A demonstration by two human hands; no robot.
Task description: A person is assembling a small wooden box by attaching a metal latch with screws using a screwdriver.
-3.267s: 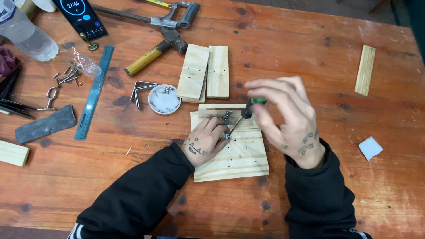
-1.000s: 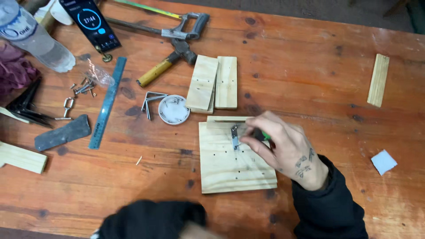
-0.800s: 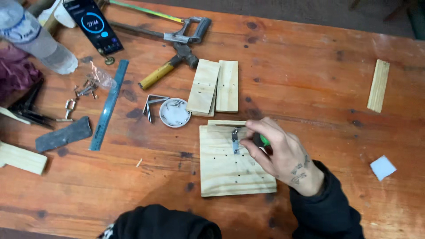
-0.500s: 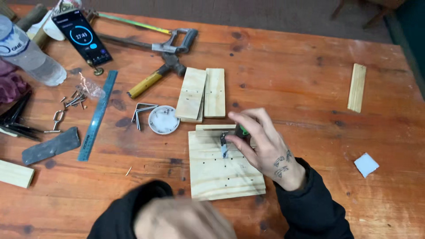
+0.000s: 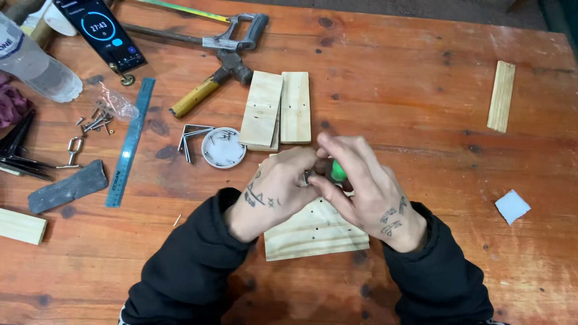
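both hands (image 5: pixel 325 189) gripping green-handled tool (image 5: pixel 338 171), wooden board (image 5: pixel 313 232)

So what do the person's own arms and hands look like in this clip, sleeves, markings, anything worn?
Both arms wear long black fabric sleeves reaching the wrists. The left hand is bare, with dark tattooed marks on its back near the wrist. The right hand is bare too, with dark tattooed marks on its back. No gloves, rings or watch show.

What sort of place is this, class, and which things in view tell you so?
Probably a home woodworking bench: a worn wooden table carrying a hammer, a hacksaw, loose screws and small cut wood boards.
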